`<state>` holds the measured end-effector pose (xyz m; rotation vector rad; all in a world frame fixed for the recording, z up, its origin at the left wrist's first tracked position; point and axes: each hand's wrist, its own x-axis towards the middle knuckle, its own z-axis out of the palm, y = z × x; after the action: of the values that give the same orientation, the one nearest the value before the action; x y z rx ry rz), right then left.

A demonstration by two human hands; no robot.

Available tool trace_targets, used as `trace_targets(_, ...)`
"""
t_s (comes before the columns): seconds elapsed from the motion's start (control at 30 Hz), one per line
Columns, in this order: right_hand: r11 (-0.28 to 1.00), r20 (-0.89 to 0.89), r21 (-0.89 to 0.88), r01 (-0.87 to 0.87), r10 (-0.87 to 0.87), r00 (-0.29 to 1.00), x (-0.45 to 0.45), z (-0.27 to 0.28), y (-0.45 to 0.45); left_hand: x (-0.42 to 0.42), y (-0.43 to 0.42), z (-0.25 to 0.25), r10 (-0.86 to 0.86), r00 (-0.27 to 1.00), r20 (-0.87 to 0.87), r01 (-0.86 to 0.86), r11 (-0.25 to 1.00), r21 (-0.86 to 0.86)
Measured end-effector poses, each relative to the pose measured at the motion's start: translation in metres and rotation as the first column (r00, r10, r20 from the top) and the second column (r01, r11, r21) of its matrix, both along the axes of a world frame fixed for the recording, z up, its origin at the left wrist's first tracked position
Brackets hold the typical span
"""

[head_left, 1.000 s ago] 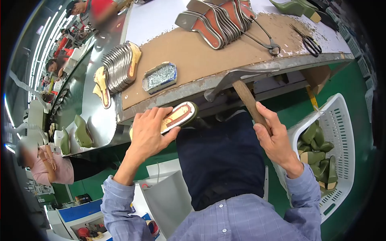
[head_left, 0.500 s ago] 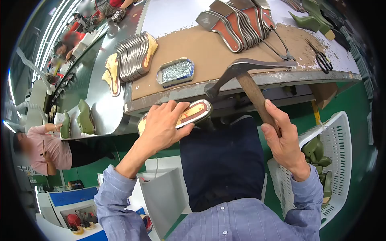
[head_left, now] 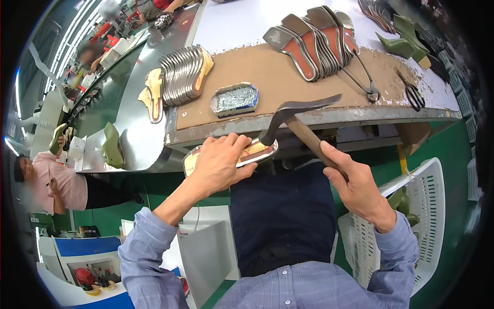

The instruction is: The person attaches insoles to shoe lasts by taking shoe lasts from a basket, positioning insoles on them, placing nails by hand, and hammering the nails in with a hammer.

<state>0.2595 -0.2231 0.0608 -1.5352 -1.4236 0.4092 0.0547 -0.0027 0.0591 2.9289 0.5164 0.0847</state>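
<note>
My left hand [head_left: 218, 164] is wrapped over a shoe last with a cream and brown insole [head_left: 257, 153] on its upturned sole, held beside the workbench's front edge. My right hand [head_left: 355, 183] grips the wooden handle of a hammer [head_left: 310, 136]. The hammer's dark head [head_left: 290, 109] is over the last, its rounded face at or just above the insole near my left fingertips; contact cannot be told. Beyond my left hand, an open box of small nails [head_left: 234, 99] lies on the bench. Part of the last is hidden under my left hand.
The bench [head_left: 247, 123] bears stacked metal-edged insoles [head_left: 182, 74], reddish metal-rimmed pieces [head_left: 314, 46], pincers [head_left: 371, 92] and scissors [head_left: 413, 95]. A white basket [head_left: 435, 206] with green lasts stands at right. At left, a person in pink [head_left: 62, 183] holds a green last.
The hammer head has come down and left onto or near the insole. The person at left has lifted a green last. The view has shifted, moving the bench items within the frame.
</note>
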Motion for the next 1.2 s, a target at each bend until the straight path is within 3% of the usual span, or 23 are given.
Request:
trace_targets(0.1, 0.992, 0.129, 0.049, 0.115, -0.121, 0.984, 0.004, 0.019, -0.001, 0.000, 0.001, -0.002, -0.010, 1.000, 0.010, 0.010, 1.000, 0.007)
trace_targets(0.13, 0.977, -0.033, 0.050, 0.207, -0.206, 0.978, 0.006, 0.020, -0.005, -0.002, 0.001, -0.004, -0.002, 1.000, 0.008, 0.002, 1.000, 0.000)
trace_targets(0.2, 0.942, -0.349, 0.199, 0.270, -0.189, 0.918, 0.002, 0.002, -0.009, -0.001, 0.002, -0.005, -0.038, 0.998, 0.052, 0.036, 0.999, 0.037)
trace_targets(0.23, 0.936, 0.190, 0.276, 0.217, -0.275, 0.943, 0.004, -0.003, -0.002, -0.002, 0.002, -0.005, -0.036, 0.998, 0.052, 0.034, 0.999, 0.039)
trace_targets(0.27, 0.995, 0.200, 0.063, 0.080, -0.091, 0.976, -0.001, -0.003, 0.002, -0.001, 0.003, -0.005, -0.039, 0.998, 0.044, 0.037, 0.998, 0.053)
trace_targets(0.33, 0.984, -0.048, -0.179, 0.004, -0.013, 0.999, -0.002, 0.009, 0.010, -0.001, 0.000, -0.006, -0.063, 0.998, 0.024, 0.061, 0.996, 0.064)
trace_targets(0.4, 0.998, 0.126, -0.005, 0.060, -0.059, 0.990, 0.006, 0.015, 0.012, 0.000, 0.002, -0.006, -0.056, 0.997, 0.049, 0.053, 0.997, 0.063)
trace_targets(0.47, 0.975, 0.166, 0.098, 0.199, -0.214, 0.963, 0.013, 0.030, 0.000, 0.002, 0.005, -0.007, -0.050, 0.998, 0.046, 0.047, 0.997, 0.057)
trace_targets(0.53, 0.876, -0.051, 0.319, 0.363, -0.366, 0.929, 0.019, 0.023, -0.011, 0.000, 0.004, -0.006, -0.056, 0.998, 0.028, 0.055, 0.997, 0.063)
trace_targets(0.57, 0.914, -0.309, 0.353, 0.203, -0.091, 0.947, 0.014, 0.024, -0.013, -0.003, 0.004, -0.007, -0.053, 0.998, 0.023, 0.051, 0.997, 0.062)
trace_targets(0.6, 0.811, 0.469, 0.535, 0.237, -0.519, 0.715, 0.016, 0.013, -0.001, -0.002, 0.004, -0.006, -0.055, 0.998, 0.031, 0.053, 0.997, 0.063)
trace_targets(0.63, 0.967, 0.414, 0.178, 0.182, -0.242, 0.878, 0.007, -0.002, 0.003, -0.001, 0.003, -0.006, -0.062, 0.997, 0.042, 0.060, 0.996, 0.062)
trace_targets(0.67, 0.983, 0.234, -0.182, 0.033, 0.011, 0.972, -0.002, -0.009, 0.002, -0.001, 0.001, -0.007, -0.073, 0.996, 0.046, 0.070, 0.995, 0.065)
trace_targets(0.73, 0.989, 0.119, -0.148, 0.024, -0.006, 0.993, 0.007, 0.005, 0.009, 0.001, 0.005, -0.007, -0.083, 0.996, 0.041, 0.079, 0.993, 0.084)
trace_targets(0.77, 0.999, 0.213, 0.014, 0.040, -0.042, 0.976, 0.011, 0.002, 0.012, 0.000, 0.006, -0.008, -0.085, 0.995, 0.044, 0.081, 0.993, 0.085)
trace_targets(0.8, 0.991, 0.173, 0.063, 0.118, -0.127, 0.977, 0.012, 0.008, 0.010, -0.001, 0.005, -0.008, -0.085, 0.996, 0.037, 0.082, 0.994, 0.076)
trace_targets(0.87, 0.934, -0.082, 0.206, 0.291, -0.280, 0.957, 0.007, 0.022, 0.001, 0.000, 0.006, -0.008, -0.063, 0.997, 0.032, 0.062, 0.997, 0.044)
trace_targets(0.9, 0.937, -0.086, 0.201, 0.287, -0.275, 0.958, 0.002, 0.016, 0.000, -0.003, 0.005, -0.010, -0.058, 0.998, 0.027, 0.056, 0.998, 0.040)
trace_targets(1.0, 0.997, 0.205, 0.042, 0.069, -0.076, 0.976, -0.011, -0.013, 0.005, 0.000, 0.004, -0.007, -0.086, 0.995, 0.045, 0.084, 0.994, 0.063)
trace_targets(1.07, 0.997, 0.100, -0.058, 0.059, -0.053, 0.994, -0.009, -0.017, 0.006, 0.002, 0.003, -0.002, -0.034, 0.999, -0.030, 0.035, 0.999, 0.018)
trace_targets(1.13, 0.989, 0.110, 0.071, 0.128, -0.135, 0.985, -0.006, 0.001, 0.008, 0.003, 0.004, -0.001, -0.034, 0.999, -0.018, 0.034, 0.999, 0.011)
trace_targets(1.17, 0.968, -0.075, 0.156, 0.197, -0.187, 0.979, -0.010, -0.007, 0.007, 0.001, 0.003, -0.003, -0.033, 0.999, -0.010, 0.033, 0.999, 0.007)
trace_targets(1.2, 0.969, -0.076, 0.152, 0.193, -0.183, 0.980, -0.012, -0.014, 0.007, -0.001, 0.003, -0.005, -0.029, 1.000, -0.012, 0.029, 1.000, 0.004)
